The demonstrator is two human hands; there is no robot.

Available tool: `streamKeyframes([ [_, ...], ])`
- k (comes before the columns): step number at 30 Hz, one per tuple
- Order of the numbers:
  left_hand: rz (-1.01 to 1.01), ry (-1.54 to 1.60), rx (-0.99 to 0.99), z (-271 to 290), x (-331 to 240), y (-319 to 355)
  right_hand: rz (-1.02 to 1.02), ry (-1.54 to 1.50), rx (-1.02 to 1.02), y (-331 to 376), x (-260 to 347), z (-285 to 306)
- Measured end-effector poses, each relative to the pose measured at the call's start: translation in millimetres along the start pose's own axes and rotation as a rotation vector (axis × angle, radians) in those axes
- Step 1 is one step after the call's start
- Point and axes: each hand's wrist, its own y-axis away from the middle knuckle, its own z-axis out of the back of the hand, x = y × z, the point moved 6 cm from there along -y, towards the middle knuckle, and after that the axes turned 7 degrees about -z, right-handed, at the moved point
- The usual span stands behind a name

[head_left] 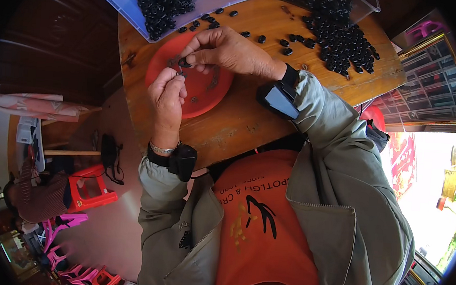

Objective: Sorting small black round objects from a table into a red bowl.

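Note:
Above a round red plate [208,101] on the wooden table, my two hands meet fingertip to fingertip. My right hand [225,50] pinches a small black oval ring-like piece [185,62] between thumb and forefinger. Just below it, my left hand [169,90] is closed around a small thin metal piece [180,73], which touches or almost touches the black one. Its exact kind is too small to make out. Several small grey metal bits [213,81] lie on the plate, partly hidden by the hands.
Beyond the plate stands a clear plastic tub [217,6] with black ring-like pieces [166,8]. At the right, black oval pieces [348,47] spill from a tipped clear container [364,7]. More lie scattered between. A person [42,187] and a red stool [91,189] are at the left.

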Motion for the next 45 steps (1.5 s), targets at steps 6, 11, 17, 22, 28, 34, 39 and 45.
streamKeyframes([
  [6,0.028,-0.009,0.037,-2.5,1.1,0.6,0.024,0.006,-0.016,1.0,1.7,1.6],
  [11,0.028,0.025,0.052,-3.4,1.6,1.6,0.041,0.043,-0.004,1.7,5.2,-0.4],
  [17,0.02,0.02,0.046,-2.7,2.7,2.0,0.062,0.08,-0.006,1.2,5.2,-0.4],
  [22,0.021,0.04,0.046,-3.3,3.3,1.0,0.087,0.095,-0.008,1.0,4.7,1.3],
  [28,0.048,0.065,0.045,-1.3,5.3,0.9,0.069,0.096,0.009,0.7,2.8,0.4],
  [34,0.049,0.063,0.041,-0.3,4.1,1.3,0.074,0.1,0.005,-0.3,1.4,-0.1],
  [39,0.053,0.081,0.049,-1.3,4.2,1.3,0.058,0.144,0.023,0.3,1.4,-2.0],
  [45,0.028,0.083,0.054,-1.4,4.2,1.1,0.088,0.124,0.027,0.6,1.3,-4.0],
])
